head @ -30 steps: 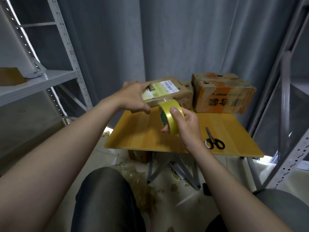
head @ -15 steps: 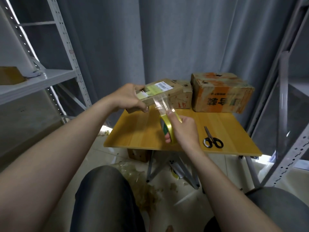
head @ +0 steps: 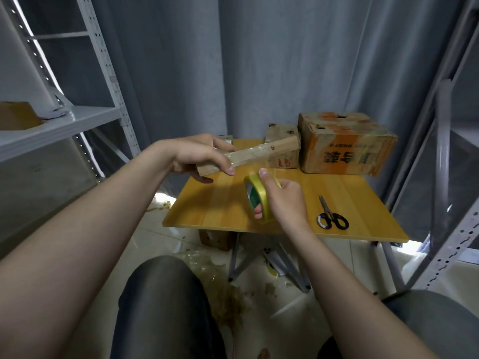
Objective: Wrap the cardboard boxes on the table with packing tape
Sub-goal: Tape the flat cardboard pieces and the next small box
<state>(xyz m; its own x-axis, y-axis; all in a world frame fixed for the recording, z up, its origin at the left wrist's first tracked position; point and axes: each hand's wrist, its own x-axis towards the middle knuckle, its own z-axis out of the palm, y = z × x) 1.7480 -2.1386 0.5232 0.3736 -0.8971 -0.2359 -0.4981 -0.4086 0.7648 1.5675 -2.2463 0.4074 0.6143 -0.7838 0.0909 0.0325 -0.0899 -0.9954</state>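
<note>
Dark-clad knees [head: 160,294] at bottom, crumpled tape scraps [head: 228,294] on the floor between them and the surface legs

Right grip [head: 285,200] closed around the yellow tape roll [head: 260,200], thumb on the top of the rim, a fingertip poking through the green core; roll held on edge above the front of the wooden surface [head: 220,203], not touching it

Left grip [head: 199,156] closed on the near end of a flat cardboard box [head: 259,154], thumb on the front face, fingers over the top; box in the air above the surface, tilted, far end higher and to the right. Shiny clear tape across its face; whether a strip runs from roll to box, cannot tell

Black scissors [head: 330,216] lie flat on the surface, right of the roll, apart from it

Brown box [head: 217,239] on the floor under the surface

At the back edge a small cardboard box [head: 281,133] just beside a big orange-printed box [head: 344,146]

Metal shelf [head: 59,125] on the left with a brown box [head: 18,115] on it, grey curtain [head: 259,60] behind
</note>
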